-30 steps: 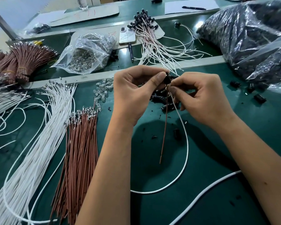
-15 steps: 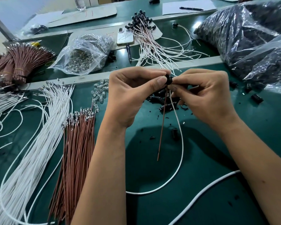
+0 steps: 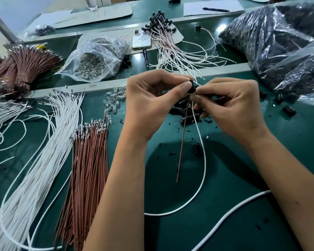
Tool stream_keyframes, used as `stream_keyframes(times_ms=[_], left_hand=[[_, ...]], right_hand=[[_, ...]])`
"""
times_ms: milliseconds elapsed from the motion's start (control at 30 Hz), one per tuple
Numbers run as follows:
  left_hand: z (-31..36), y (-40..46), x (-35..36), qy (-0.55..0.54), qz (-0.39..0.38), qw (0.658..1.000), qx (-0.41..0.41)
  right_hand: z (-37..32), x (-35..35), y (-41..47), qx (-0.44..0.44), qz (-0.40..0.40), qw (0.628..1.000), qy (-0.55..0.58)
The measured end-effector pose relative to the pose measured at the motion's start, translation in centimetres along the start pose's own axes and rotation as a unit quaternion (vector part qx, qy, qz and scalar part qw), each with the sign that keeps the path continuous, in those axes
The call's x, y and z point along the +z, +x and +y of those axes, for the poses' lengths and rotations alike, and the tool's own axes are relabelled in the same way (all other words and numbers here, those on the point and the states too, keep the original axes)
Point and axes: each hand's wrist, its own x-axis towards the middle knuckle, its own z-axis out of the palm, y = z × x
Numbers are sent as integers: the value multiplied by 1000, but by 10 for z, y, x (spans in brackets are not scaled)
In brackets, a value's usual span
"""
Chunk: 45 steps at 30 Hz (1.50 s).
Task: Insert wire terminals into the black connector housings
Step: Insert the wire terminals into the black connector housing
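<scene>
The left hand (image 3: 152, 104) and right hand (image 3: 232, 107) meet above the green table (image 3: 225, 178), fingers curled, pinching one small black connector housing (image 3: 192, 88) between their thumb and forefinger tips; from the housing a brown wire (image 3: 182, 142) hangs nearly straight down and a white wire (image 3: 201, 160) curves down into a loop on the table.

Directly beneath the housing lies a small heap of loose black housings (image 3: 185, 113), partly covered by both hands; one more loose housing (image 3: 197, 149) lies below that heap, between the two hanging wires. To the left of the housing, past the left forearm, lies a bundle of brown wires (image 3: 87, 169) with metal terminals at the upper end, then a wider bundle of white wires (image 3: 43, 160); clear glass bulbs (image 3: 114, 98) are scattered just left of the left hand. Beyond the housing sit a clear bag of bulbs (image 3: 96, 58), a phone (image 3: 141, 39) and a fan of finished assemblies (image 3: 170, 40); to its right, large plastic bags of black parts (image 3: 279, 42) run off the frame edge.

The fingertips hide most of the held housing; whether either terminal is fully seated cannot be told; the white wire's far end disappears behind the left forearm.
</scene>
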Motion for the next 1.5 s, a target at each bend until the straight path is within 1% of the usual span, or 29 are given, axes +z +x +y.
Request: stream_keyframes(times_ms=[133, 333, 400, 500, 600, 700, 800, 933, 1100, 1333, 1500], left_hand=[[-1, 0, 0, 10, -3, 1000, 5], [-1, 0, -1, 7, 8, 1000, -13], [-2, 1, 0, 6, 26, 999, -35], [-3, 1, 2, -15, 50, 994, -95], [-5, 2, 2, -37, 63, 987, -143], [-5, 3, 2, -43, 80, 982, -167], [-7, 3, 1, -36, 93, 977, -190], [-8, 3, 0, -70, 89, 966, -234], [-8, 3, 1, -91, 85, 961, -245], [-11, 2, 1, -122, 90, 962, -226], [-8, 2, 2, -145, 76, 967, -193]], right_hand=[[1, 0, 0, 9, -5, 1000, 3], [-1, 0, 1, 33, -29, 998, 38], [-2, 0, 0, 58, -54, 995, 63], [-2, 0, -1, 94, -98, 988, 74], [-2, -1, -1, 144, -123, 977, 96], [-2, -1, 0, 185, -138, 964, 131], [0, 0, 1, 213, -128, 958, 141], [2, 2, 1, 200, -106, 966, 124], [3, 2, 1, 190, -105, 972, 92], [5, 2, 2, 147, -90, 985, 30], [2, 3, 2, 121, -51, 990, 59]])
